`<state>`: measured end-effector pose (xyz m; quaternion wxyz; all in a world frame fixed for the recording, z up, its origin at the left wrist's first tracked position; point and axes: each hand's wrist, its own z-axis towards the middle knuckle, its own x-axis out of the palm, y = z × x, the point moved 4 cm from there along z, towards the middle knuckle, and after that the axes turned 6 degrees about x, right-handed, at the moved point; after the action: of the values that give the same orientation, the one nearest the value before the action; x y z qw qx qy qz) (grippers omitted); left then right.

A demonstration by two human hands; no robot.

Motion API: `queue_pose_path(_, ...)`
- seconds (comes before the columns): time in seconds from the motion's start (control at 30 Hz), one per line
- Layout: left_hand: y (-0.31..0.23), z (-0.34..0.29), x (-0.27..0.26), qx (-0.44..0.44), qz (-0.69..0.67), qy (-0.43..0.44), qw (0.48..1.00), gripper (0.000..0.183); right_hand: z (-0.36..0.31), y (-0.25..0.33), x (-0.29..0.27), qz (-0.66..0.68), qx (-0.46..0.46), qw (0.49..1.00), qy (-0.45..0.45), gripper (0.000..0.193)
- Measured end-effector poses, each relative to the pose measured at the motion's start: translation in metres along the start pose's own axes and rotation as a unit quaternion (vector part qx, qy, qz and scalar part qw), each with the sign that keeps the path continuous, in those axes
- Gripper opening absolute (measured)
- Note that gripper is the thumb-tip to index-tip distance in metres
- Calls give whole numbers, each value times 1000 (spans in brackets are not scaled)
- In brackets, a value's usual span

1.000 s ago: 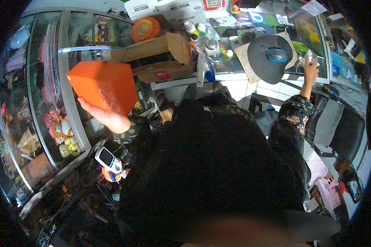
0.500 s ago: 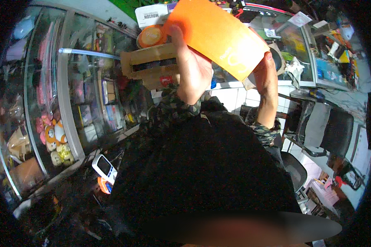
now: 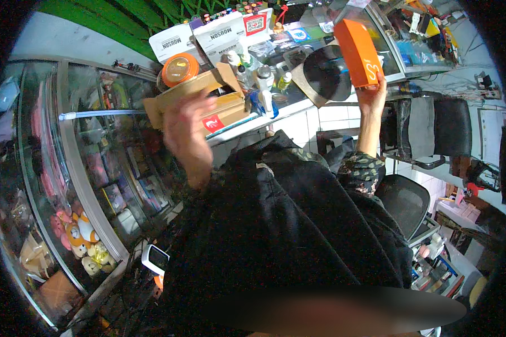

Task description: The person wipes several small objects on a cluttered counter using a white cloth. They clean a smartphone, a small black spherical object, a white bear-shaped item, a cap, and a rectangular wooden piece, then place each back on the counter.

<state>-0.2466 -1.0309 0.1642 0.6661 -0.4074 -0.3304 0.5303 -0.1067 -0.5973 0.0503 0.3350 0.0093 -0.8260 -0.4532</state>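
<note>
My right hand (image 3: 372, 96) grips a slim orange box (image 3: 356, 51) by its lower end, holding it tilted upright over the counter's right part. My left hand (image 3: 189, 135) holds nothing; its fingers are stretched and a little blurred. It is in front of an open brown cardboard box (image 3: 230, 105), overlapping it in the view; whether it touches the box I cannot tell. Behind that cardboard box is a round orange tub (image 3: 180, 69). Several small bottles (image 3: 265, 76) stand to the right of the cardboard box.
A glass counter (image 3: 292, 115) runs across the front, with white boxes (image 3: 219, 42) at its back. On it lies a black round item (image 3: 324, 72). Glass cabinets (image 3: 73, 168) line the left. A black chair (image 3: 452, 126) and a mesh-backed chair (image 3: 405, 203) stand at the right.
My left hand has let go of the orange box and moved left to the cardboard box. My right hand now holds the orange box alone, turned more upright. The view has shifted.
</note>
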Motion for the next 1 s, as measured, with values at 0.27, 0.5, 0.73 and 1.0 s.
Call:
queue_pose_path(0.27, 15, -53, -137, -54, 10, -291, 955, 33, 78, -11, -73, 12, -70, 992, -105, 37)
queue_pose_path(0.5, 44, -79, -150, -122, -26, -309, 943, 34, 131, -38, -29, -38, -48, 988, -140, 48)
queue_pose_path(0.73, 52, -96, -155, -155, -8, -404, 901, 36, 219, -17, -21, -131, 52, 987, -81, 38)
queue_pose_path(1.0, 102, -161, -66, -226, 63, -529, 816, 46, 255, 2, -9, -353, 197, 878, 257, 44)
